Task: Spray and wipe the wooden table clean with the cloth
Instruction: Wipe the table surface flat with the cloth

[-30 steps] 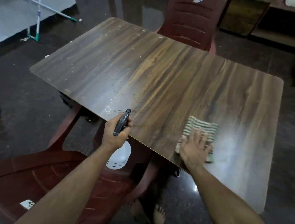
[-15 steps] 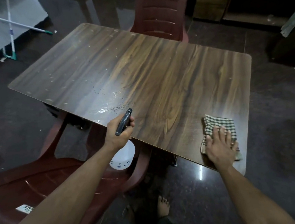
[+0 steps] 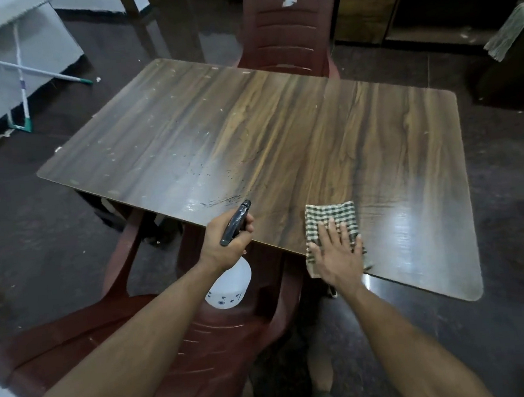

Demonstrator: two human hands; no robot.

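Head view, wooden desk [image 3: 280, 134], right hand [image 3: 337, 255] with fingers spread flat on checked cloth [image 3: 331, 214] at desk's near edge, left hand [image 3: 226, 245] gripping spray bottle [image 3: 230, 285] just off that edge

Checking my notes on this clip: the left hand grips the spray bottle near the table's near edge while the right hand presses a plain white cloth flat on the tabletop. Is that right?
Not quite. The head view shows the cloth is green-and-white checked, not plain white. The rest holds: the left hand grips the spray bottle at the table's near edge, and the right hand presses the cloth flat on the tabletop.
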